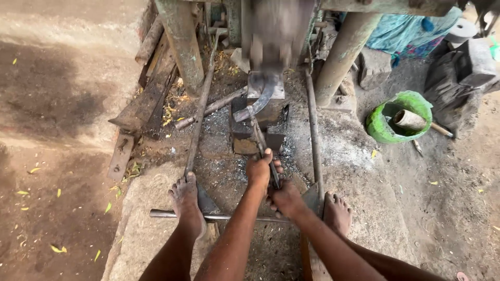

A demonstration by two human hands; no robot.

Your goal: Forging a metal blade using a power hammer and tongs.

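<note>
Curved steel blade under the hammer, tongs gripped in both hands.

The curved metal blade (259,104) lies on the anvil block (266,110) beneath the blurred power hammer head (273,36), pinched at the end of long tongs (263,145). Left hand (259,170) has its fingers closed round the tong handles, right hand (285,200) clamped on them just behind. Bare feet flank the hands, the left foot (186,200) on a steel rod (219,216). Off right, a green bucket (398,117) stands on the dirt floor.
</note>
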